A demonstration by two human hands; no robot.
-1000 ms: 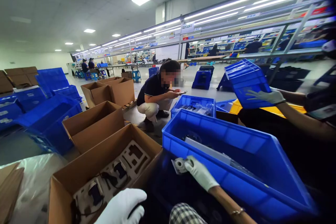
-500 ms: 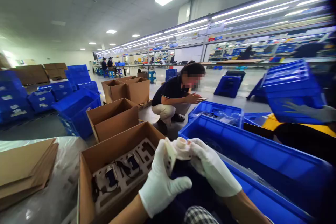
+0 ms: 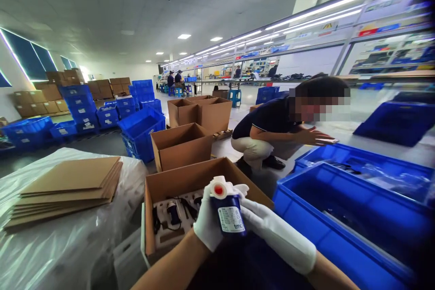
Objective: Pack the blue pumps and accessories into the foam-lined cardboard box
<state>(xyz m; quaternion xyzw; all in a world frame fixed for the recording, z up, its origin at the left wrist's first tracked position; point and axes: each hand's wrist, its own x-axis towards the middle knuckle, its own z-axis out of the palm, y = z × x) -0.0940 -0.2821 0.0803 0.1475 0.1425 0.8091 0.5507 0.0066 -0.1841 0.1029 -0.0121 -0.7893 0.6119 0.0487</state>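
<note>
Between my hands is a dark blue device (image 3: 232, 222) with a white top, a round port showing red inside, and a white label reading "tmc". My gloved left hand (image 3: 208, 224) grips its left side. My gloved right hand (image 3: 268, 222) is against its right side, some of its fingers hidden behind it. Just behind my left hand, an open cardboard box (image 3: 190, 176) contains a grey moulded tray (image 3: 166, 234) holding similar dark units with cords (image 3: 174, 213).
Blue crates (image 3: 312, 208) stand to the right. Beyond them crouches a person (image 3: 268, 120) with hands raised. Flat cardboard sheets (image 3: 68, 176) lie on plastic-wrapped goods (image 3: 78, 240) at left. Further open boxes (image 3: 181, 145) and stacked blue bins (image 3: 79, 108) stand behind.
My view has swung left. The device has turned so its labelled blue body and red port now face me; before, mainly its white part showed. A blue crate at far right has left view.
</note>
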